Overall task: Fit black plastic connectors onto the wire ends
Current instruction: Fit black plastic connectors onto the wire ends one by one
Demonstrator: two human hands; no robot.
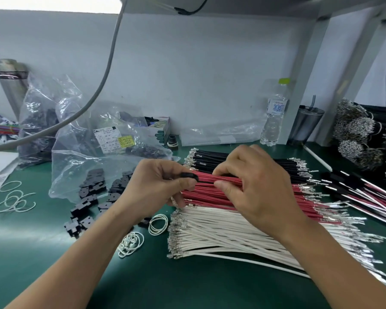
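Note:
My left hand (156,186) grips a small black plastic connector (188,176) between thumb and fingers, just above the left ends of the red wires (207,196). My right hand (252,184) pinches a red wire (210,178) whose left end meets the connector. Three flat bundles lie side by side on the green mat: black wires (206,160) at the back, the red ones in the middle, white wires (221,230) in front. All carry metal terminals at both ends. Loose black connectors (91,197) lie scattered to the left.
Clear plastic bags (80,152) of black parts sit at the back left. White rubber bands (158,224) lie near my left wrist. Finished wire sets (366,197) lie at right, beside bundled dark cables (357,130). A water bottle (274,117) and a tumbler (305,126) stand at the wall.

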